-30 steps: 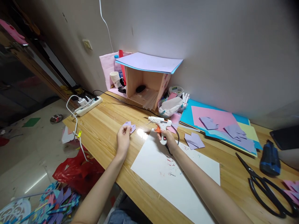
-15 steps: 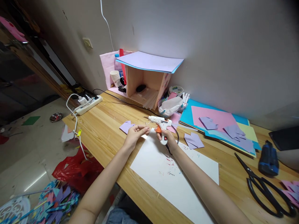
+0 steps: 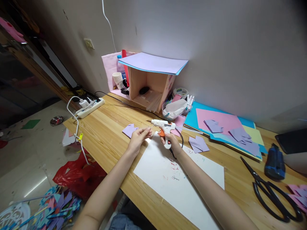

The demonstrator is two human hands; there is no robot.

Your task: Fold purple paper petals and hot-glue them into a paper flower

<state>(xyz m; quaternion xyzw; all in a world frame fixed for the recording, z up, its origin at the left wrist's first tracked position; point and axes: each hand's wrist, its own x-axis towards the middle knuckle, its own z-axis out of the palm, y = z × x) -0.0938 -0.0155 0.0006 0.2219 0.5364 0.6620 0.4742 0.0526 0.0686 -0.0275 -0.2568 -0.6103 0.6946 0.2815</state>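
- While a purple paper piece (image 3: 129, 130) lies at the left hand's (image 3: 137, 140) ten o'clock, that hand's fingers bend together beside a thin wire; whether they grip it, I cannot tell.
- Glue gun (image 3: 169, 126) at the left hand's two o'clock, handle gripped by the right hand (image 3: 175, 145).
- Black scissors (image 3: 257, 178) on the surface (image 3: 112, 115), right hand's four o'clock.

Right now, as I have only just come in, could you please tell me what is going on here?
A person holds a white glue gun in the right hand. The left hand is pinched close to its front end; whether it grips anything is too small to tell. One purple paper piece lies on the table just beyond the left hand, another to the right of the glue gun. Black scissors lie farther right.
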